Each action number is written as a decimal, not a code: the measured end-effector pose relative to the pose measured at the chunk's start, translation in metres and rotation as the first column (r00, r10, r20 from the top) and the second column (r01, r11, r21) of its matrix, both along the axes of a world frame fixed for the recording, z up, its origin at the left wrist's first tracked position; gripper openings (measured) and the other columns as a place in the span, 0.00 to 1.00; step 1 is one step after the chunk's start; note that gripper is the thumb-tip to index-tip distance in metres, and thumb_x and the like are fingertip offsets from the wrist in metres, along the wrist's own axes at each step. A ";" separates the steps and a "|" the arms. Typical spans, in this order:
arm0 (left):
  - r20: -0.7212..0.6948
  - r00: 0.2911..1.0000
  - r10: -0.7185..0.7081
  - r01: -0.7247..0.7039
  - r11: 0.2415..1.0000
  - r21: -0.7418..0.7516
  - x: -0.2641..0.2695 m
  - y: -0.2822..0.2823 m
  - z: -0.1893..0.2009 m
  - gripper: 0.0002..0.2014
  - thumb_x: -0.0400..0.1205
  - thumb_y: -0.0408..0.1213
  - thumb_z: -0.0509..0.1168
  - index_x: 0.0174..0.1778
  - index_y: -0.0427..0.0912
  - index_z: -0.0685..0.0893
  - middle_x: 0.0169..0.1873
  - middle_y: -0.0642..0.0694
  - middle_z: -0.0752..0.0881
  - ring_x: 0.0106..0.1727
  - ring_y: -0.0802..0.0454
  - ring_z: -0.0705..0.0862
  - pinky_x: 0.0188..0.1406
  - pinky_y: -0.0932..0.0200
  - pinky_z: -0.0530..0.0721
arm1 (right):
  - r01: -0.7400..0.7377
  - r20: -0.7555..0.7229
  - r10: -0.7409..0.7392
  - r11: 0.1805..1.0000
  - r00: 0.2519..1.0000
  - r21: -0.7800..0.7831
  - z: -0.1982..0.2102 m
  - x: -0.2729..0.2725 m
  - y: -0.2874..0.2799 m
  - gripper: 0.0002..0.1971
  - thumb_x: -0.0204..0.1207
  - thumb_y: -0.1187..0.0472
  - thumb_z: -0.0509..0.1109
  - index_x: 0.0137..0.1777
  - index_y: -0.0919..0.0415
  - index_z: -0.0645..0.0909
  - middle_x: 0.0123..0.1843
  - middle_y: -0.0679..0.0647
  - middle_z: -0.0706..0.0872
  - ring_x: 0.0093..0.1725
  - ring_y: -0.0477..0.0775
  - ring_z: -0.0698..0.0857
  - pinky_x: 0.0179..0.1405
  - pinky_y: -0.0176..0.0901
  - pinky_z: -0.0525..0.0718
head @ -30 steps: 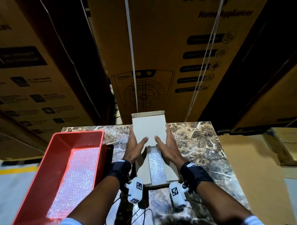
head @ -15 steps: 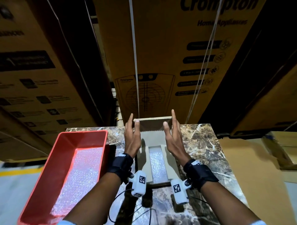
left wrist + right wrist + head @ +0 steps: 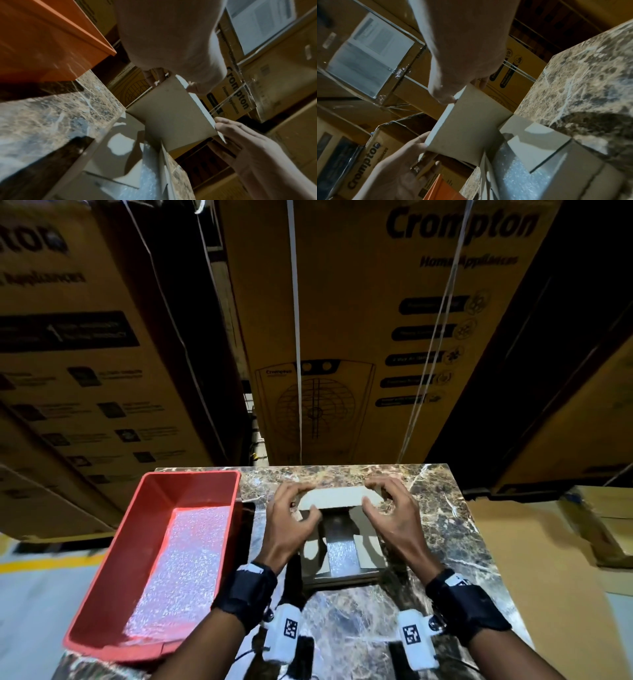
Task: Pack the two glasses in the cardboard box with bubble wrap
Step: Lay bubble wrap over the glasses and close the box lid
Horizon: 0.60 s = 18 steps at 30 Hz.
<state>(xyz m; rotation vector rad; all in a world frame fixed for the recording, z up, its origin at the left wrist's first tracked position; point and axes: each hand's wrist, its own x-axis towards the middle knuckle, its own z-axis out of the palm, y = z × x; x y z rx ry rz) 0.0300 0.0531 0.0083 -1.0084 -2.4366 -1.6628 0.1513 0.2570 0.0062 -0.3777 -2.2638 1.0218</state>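
The cardboard box (image 3: 342, 546) sits at the surface (image 3: 445, 529) centre, red tray (image 3: 191, 494) at its 9 o'clock. Left hand (image 3: 291, 518) and right hand (image 3: 390, 515) each pinch a corner of the far lid flap (image 3: 334, 497), partly folded. Bubble wrap (image 3: 342, 556) shows between 2 side flaps; glasses not visible. Judged light, thin board, creasing easily; contents fragile. Best held at flap corners.

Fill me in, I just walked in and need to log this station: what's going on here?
A person is closing a small cardboard box on the marble table. The left hand and right hand each grip a side edge of the top flap, bending it down toward the opening. Bubble wrap shows between the side flaps; no glasses are visible. A red tray beside it holds more wrap.
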 end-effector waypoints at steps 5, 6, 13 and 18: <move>-0.030 0.996 -0.081 0.078 0.993 -0.087 0.011 -0.017 -0.010 0.17 0.75 0.34 0.73 0.60 0.48 0.88 0.54 0.53 0.82 0.59 0.59 0.81 0.60 0.71 0.77 | -0.097 0.169 0.084 0.993 0.982 0.074 -0.012 0.023 0.004 0.20 0.74 0.50 0.82 0.65 0.41 0.84 0.64 0.38 0.84 0.66 0.38 0.80 0.68 0.33 0.74; -0.032 0.995 -0.095 0.091 0.991 -0.098 0.014 -0.019 -0.012 0.16 0.75 0.36 0.73 0.59 0.48 0.88 0.54 0.54 0.82 0.59 0.58 0.81 0.61 0.69 0.78 | -0.112 0.198 0.094 0.990 0.976 0.081 -0.015 0.027 0.003 0.21 0.73 0.47 0.82 0.65 0.41 0.83 0.63 0.37 0.84 0.64 0.37 0.80 0.66 0.29 0.71; -0.143 0.969 -0.203 0.147 0.933 -0.327 0.032 -0.036 -0.042 0.14 0.72 0.43 0.70 0.54 0.51 0.87 0.49 0.58 0.79 0.55 0.55 0.77 0.54 0.52 0.82 | -0.171 0.313 0.103 0.966 0.944 0.196 -0.041 0.050 -0.014 0.17 0.72 0.53 0.83 0.60 0.50 0.88 0.58 0.43 0.86 0.58 0.45 0.80 0.62 0.41 0.80; -0.156 0.966 -0.207 0.138 0.921 -0.366 0.039 -0.040 -0.059 0.10 0.73 0.43 0.70 0.49 0.54 0.88 0.46 0.59 0.78 0.50 0.55 0.78 0.51 0.48 0.81 | -0.158 0.367 0.063 0.959 0.928 0.235 -0.062 0.058 -0.024 0.16 0.71 0.45 0.79 0.58 0.46 0.87 0.57 0.41 0.85 0.56 0.44 0.79 0.57 0.46 0.81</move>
